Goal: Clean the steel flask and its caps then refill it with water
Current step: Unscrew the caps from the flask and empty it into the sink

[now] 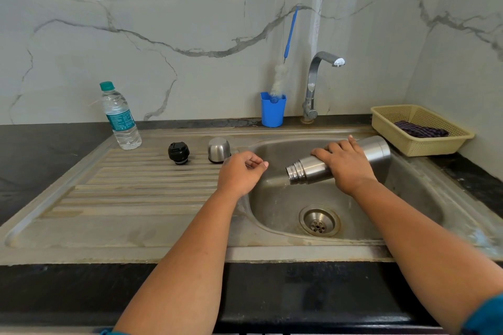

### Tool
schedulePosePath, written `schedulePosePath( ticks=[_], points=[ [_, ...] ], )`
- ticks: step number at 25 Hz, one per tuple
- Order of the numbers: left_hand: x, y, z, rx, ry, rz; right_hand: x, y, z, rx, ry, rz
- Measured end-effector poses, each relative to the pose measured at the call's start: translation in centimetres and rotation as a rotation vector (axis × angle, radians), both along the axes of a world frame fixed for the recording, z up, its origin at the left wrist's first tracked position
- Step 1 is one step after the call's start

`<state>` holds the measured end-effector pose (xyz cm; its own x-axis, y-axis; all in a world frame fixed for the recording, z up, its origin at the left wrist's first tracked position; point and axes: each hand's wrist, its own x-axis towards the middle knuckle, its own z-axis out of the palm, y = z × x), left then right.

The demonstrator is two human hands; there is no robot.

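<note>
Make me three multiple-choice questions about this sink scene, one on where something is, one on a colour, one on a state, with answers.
1. Where does the black inner cap stand?
A. on the ribbed drainboard
B. in the basket
C. in the sink basin

2. What colour is the cup holding the bottle brush?
A. yellow
B. blue
C. black

3. How is the steel flask held?
A. upright with its cap on
B. lying in the basket
C. uncapped, tipped mouth-down over the basin

Answers: 1 A, it sits beside the steel outer cap on the ridges. 2 B, the cup by the tap is blue. 3 C, the right hand grips it, with its threaded mouth bare and lowest.
</note>
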<state>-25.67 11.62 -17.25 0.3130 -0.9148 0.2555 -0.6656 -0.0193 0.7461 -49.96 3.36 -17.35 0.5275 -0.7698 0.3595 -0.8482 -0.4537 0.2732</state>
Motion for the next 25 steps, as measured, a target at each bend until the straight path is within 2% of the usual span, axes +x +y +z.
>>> schedulePosePath(
  ticks=[25],
  points=[
    [-0.05,0.32,0.18,0.009,-0.001,-0.007,0.54,0.36,0.28,-0.093,0.102,-0.004]
  ],
)
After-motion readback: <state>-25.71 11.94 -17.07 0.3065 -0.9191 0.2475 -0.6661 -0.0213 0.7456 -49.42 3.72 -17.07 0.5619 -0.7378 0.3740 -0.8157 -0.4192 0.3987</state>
